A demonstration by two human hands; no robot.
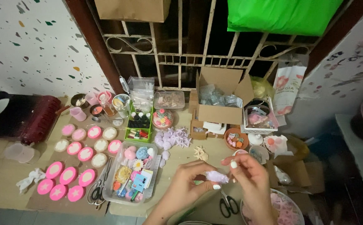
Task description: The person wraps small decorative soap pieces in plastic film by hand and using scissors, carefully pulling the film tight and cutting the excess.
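My left hand (184, 186) and my right hand (252, 180) meet low in the middle of the view. Both pinch a small pale lilac piece (217, 176) between their fingertips, over the cardboard-covered floor. Black scissors (229, 205) lie just below the hands. A bowl of pink shell-like pieces (287, 210) sits under my right wrist. A clear tray of mixed small colourful charms (133, 171) lies just left of my left hand.
Round pink moulds with white fill (84, 154) lie in rows at left beside other scissors (97, 191). Lilac pieces (172, 137), a green box of bottles (139, 125), an open cardboard box (220, 102) and a white basket (259, 118) stand before a metal grille (181, 50).
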